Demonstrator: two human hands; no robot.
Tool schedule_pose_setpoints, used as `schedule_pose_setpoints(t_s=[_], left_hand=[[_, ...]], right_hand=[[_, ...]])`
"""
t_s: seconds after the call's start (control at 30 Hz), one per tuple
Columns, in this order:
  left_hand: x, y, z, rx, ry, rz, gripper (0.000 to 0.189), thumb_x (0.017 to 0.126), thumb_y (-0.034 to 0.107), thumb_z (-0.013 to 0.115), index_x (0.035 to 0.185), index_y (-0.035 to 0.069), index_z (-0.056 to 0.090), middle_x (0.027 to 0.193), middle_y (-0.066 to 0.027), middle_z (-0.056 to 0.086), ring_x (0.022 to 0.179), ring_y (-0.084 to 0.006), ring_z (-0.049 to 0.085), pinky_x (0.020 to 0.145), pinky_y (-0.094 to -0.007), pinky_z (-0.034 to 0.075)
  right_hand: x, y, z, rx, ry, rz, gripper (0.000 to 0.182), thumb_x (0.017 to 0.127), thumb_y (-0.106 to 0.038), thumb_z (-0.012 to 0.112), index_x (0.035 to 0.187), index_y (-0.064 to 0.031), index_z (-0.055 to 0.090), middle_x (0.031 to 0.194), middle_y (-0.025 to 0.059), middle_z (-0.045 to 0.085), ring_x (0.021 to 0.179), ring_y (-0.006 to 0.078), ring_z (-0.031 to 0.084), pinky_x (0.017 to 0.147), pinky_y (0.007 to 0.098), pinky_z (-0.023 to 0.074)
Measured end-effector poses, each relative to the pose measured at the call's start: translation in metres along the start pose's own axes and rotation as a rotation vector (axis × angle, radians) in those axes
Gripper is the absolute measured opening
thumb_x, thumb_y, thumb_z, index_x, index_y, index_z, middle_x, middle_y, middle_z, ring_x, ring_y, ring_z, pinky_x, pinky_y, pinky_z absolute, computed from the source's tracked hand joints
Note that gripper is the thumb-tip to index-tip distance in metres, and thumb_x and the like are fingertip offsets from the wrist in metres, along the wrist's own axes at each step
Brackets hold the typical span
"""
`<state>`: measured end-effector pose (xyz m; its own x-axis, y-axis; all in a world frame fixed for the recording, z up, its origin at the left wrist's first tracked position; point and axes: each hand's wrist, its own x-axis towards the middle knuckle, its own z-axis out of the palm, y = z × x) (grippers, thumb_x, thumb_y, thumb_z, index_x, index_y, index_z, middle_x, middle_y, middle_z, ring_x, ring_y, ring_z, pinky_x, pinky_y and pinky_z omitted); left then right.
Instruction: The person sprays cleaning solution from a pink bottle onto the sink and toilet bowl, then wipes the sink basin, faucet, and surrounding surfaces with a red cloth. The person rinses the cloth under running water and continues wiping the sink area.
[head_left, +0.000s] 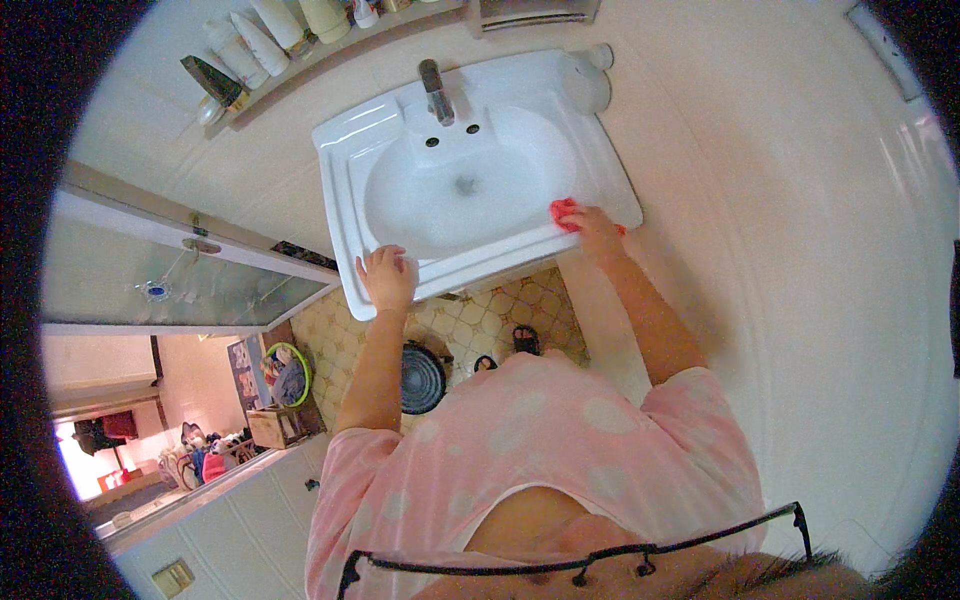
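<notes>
In front of me is a white ceramic washbasin (517, 150) with a dark-topped chrome faucet (437, 94) at its back. Two dark round holes sit in the basin wall below the faucet. A blurred grey drain (466, 184) lies at the bottom; I cannot tell whether water covers it. My right hand (598, 234) grips a bunched red cloth (564, 214), which touches the basin's front right rim. At the front left corner my left hand (387, 276) rests on the rim, its fingers slightly bent and apart, with nothing in it.
Several tubes and bottles (259, 46) stand on a wall shelf (330, 56) behind the basin. On the left is a framed glass door (225, 259). Below lie a dark round tub (421, 379) and the tiled floor (487, 307). A green-rimmed basket (301, 375) holds cloth items beyond the doorway.
</notes>
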<state>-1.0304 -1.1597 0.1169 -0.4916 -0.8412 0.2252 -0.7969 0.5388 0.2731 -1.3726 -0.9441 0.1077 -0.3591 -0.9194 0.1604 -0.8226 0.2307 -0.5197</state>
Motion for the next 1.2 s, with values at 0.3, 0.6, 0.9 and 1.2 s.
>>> schedule_pose_setpoints(t_s=[0.3,0.6,0.9,1.2], left_hand=[[0.002,-0.01,0.006,-0.009,-0.076,0.012,0.019,0.079,0.021,0.059,0.098,0.02,0.064,0.111,0.0002,0.061,0.114,-0.023,0.05,0.109,-0.0531,0.02],[0.002,-0.006,-0.001,-0.012,-0.099,-0.012,0.019,0.079,0.023,0.059,0.097,0.02,0.064,0.113,-0.0012,0.06,0.115,-0.0231,0.05,0.109,-0.0534,0.02],[0.0,-0.009,0.003,-0.069,0.054,0.045,0.013,0.078,0.017,0.059,0.09,0.014,0.064,0.101,-0.0018,0.061,0.106,-0.0219,0.052,0.111,-0.0496,0.02],[0.001,0.003,-0.005,-0.086,-0.034,0.019,0.014,0.08,0.014,0.056,0.092,0.015,0.063,0.103,-0.0007,0.062,0.107,-0.0218,0.052,0.111,-0.0502,0.02]], right_hand=[[-0.001,-0.101,0.039,0.055,-0.001,-0.129,0.038,0.081,-0.002,0.049,0.116,-0.012,0.061,0.124,0.01,0.056,0.114,0.0319,0.051,0.099,0.0424,0.0396],[0.004,0.006,-0.025,-0.271,0.262,0.123,0.04,0.083,-0.002,0.049,0.121,-0.0104,0.057,0.123,0.0162,0.056,0.113,0.0328,0.052,0.099,0.0414,0.0405],[0.004,0.045,-0.033,-0.492,0.216,0.084,0.037,0.083,-0.004,0.054,0.12,-0.0101,0.058,0.125,0.0146,0.056,0.117,0.0322,0.051,0.1,0.0405,0.0406],[-0.034,-0.031,0.003,-0.074,0.29,-0.01,0.036,0.077,0.002,0.055,0.111,-0.0089,0.062,0.119,0.0144,0.059,0.113,0.0315,0.053,0.097,0.0409,0.0416]])
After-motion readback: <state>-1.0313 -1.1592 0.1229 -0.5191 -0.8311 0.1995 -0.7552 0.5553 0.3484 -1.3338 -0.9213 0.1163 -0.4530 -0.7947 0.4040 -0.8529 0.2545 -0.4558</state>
